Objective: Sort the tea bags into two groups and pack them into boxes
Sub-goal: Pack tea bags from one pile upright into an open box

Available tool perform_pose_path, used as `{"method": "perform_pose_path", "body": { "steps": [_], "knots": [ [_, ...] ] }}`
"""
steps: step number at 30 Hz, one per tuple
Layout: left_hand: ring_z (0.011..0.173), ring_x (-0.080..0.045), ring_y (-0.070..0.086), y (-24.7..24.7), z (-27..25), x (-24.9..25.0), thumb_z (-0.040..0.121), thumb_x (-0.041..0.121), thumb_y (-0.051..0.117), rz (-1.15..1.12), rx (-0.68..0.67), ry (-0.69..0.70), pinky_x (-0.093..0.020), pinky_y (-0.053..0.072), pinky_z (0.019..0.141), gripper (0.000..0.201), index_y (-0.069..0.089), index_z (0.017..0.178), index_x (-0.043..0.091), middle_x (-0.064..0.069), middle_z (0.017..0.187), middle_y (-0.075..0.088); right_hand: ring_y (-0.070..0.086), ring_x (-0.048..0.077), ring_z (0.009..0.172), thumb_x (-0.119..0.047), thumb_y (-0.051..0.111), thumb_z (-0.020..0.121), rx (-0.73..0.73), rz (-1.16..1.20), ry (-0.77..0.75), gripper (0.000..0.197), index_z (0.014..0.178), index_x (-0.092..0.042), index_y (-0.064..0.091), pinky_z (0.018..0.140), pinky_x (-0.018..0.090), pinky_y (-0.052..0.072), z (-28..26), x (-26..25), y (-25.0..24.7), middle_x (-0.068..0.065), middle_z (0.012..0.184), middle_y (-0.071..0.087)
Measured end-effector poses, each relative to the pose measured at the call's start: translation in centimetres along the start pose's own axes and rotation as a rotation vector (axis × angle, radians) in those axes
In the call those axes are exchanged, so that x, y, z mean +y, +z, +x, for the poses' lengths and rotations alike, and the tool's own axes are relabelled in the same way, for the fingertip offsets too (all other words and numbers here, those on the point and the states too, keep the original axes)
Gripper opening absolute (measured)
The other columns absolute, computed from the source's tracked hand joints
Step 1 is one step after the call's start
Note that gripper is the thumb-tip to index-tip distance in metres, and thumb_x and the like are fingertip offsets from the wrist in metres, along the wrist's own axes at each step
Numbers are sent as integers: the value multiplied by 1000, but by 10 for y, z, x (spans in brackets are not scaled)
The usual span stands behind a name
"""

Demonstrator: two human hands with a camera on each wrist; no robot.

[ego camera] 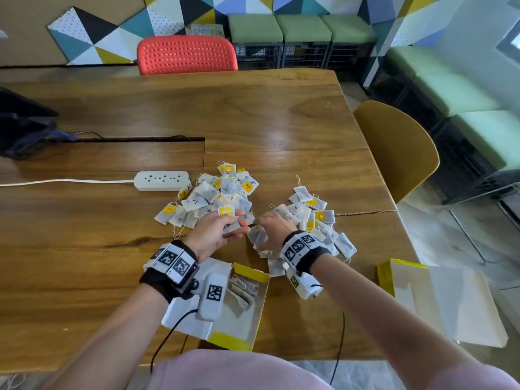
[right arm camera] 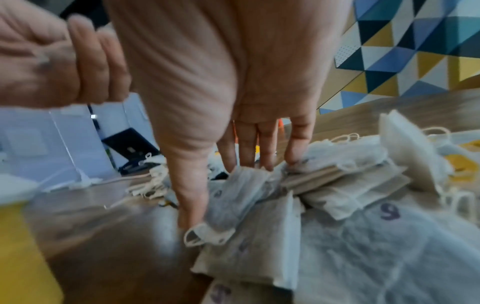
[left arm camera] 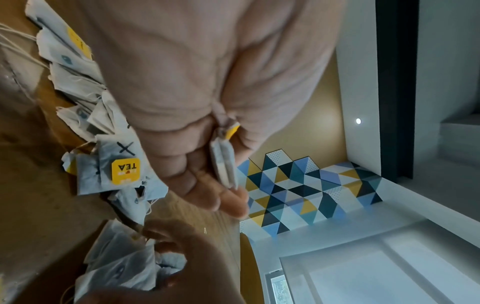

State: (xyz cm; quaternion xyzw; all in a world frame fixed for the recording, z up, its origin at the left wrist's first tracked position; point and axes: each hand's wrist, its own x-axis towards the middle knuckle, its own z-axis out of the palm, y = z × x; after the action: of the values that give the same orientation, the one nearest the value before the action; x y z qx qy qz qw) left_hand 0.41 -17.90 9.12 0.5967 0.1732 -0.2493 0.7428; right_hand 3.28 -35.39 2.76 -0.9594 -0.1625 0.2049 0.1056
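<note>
The left hand (ego camera: 213,235) is raised just above the wooden table (ego camera: 281,114), palm turned inward, with thumb and fingers closed on a small stack of tea bags (left arm camera: 224,162); the left wrist view shows the stack edge-on, pinched between thumb and fingers, a yellow tag at its inner end. The right hand (ego camera: 274,225) is lowered onto the right pile of tea bags (ego camera: 318,220); in the right wrist view its fingers (right arm camera: 249,144) are extended downward, their tips in contact with the bags, and the thumb presses against one crumpled tea bag (right arm camera: 233,195), so the hand appears to pinch that bag, though motion blur prevents confirmation. The left pile of tea bags (ego camera: 216,192) lies just beyond the left hand, beside a white power strip (ego camera: 161,180); several of its bags carry yellow tags and some show an X mark. The two piles lie near each other with a strip of bare table between them. An open yellow-and-white box (ego camera: 239,319) lies on the near table edge under the left wrist and contains a row of tea bags. A second open box (ego camera: 408,291) lies at the near right corner of the table, well apart from the first. A red chair (ego camera: 187,54) stands at the far side of the table and a yellow chair (ego camera: 399,150) at the right side.
</note>
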Motion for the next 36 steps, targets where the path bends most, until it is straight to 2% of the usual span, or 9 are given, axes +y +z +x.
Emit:
{"method": "perform_pose_path", "body": {
  "steps": [9, 11, 13, 18, 21, 25, 30, 33, 36],
  "knots": [
    [75, -13, 66, 4, 6, -5, 96, -3, 33, -26, 60, -6, -28, 49, 71, 33, 63, 99, 7, -5, 85, 67, 55, 25, 111, -21, 65, 86, -126, 23, 51, 33, 117, -11, 60, 86, 31, 47, 17, 8, -8, 6, 114, 60],
    [71, -12, 64, 2, 9, -5, 98, 1, 34, -48, 85, -20, -27, 48, 68, 30, 63, 99, 8, -4, 83, 66, 59, 23, 93, -23, 63, 89, -112, 163, 48, 9, 93, -15, 65, 69, 22, 44, 11, 18, -19, -1, 89, 60],
    [66, -10, 64, 2, 11, -5, 99, 3, 35, -54, 98, -28, -26, 47, 67, 28, 62, 98, 10, -4, 83, 65, 57, 18, 76, -21, 68, 86, -23, 410, 60, 18, 70, -25, 60, 60, 19, 41, -1, 30, -26, -7, 73, 57],
    [67, -8, 63, 12, 18, -4, 101, 7, 36, 18, 108, -42, -25, 46, 64, 28, 62, 95, 13, -1, 78, 63, 60, 16, 71, -9, 63, 90, 0, 1117, 170, 15, 101, 0, 64, 67, 30, 52, -39, 38, -42, 6, 82, 63],
    [72, -10, 58, 22, 24, -3, 101, 15, 40, 81, 73, -41, -24, 43, 63, 20, 60, 103, 12, 1, 78, 57, 64, 19, 84, -10, 57, 94, -50, 1339, 136, 12, 102, -3, 62, 81, 35, 55, -53, 37, -48, 9, 88, 63],
    [62, -9, 45, 31, 33, -5, 91, 36, 63, 239, -27, 35, -23, 34, 59, 22, 62, 93, 14, 3, 70, 46, 60, 22, 88, -10, 56, 95, 14, 1454, 154, 7, 98, -9, 62, 75, 32, 57, -61, 31, -50, 15, 98, 58],
    [82, -9, 65, 38, 37, -9, 70, 26, 85, 480, -74, 182, -21, 52, 78, 31, 69, 94, 14, -1, 91, 72, 63, 23, 81, -7, 58, 93, 135, 1518, 215, 5, 98, -7, 61, 66, 26, 58, -60, 28, -52, 17, 97, 61],
    [69, 1, 61, 42, 38, -9, 78, 25, 79, 501, -36, 219, -8, 46, 61, 16, 69, 89, 18, 7, 80, 69, 63, 24, 82, -6, 61, 91, 192, 1517, 251, 6, 96, -5, 62, 74, 29, 59, -58, 30, -49, 17, 95, 63],
    [48, 3, 51, 40, 44, -12, 82, 27, 76, 520, 22, 221, -13, 39, 50, 24, 71, 93, 6, 4, 68, 64, 65, 25, 79, -3, 63, 89, 240, 1509, 264, 7, 95, -5, 62, 72, 28, 59, -58, 35, -46, 18, 92, 63]
  ]
}}
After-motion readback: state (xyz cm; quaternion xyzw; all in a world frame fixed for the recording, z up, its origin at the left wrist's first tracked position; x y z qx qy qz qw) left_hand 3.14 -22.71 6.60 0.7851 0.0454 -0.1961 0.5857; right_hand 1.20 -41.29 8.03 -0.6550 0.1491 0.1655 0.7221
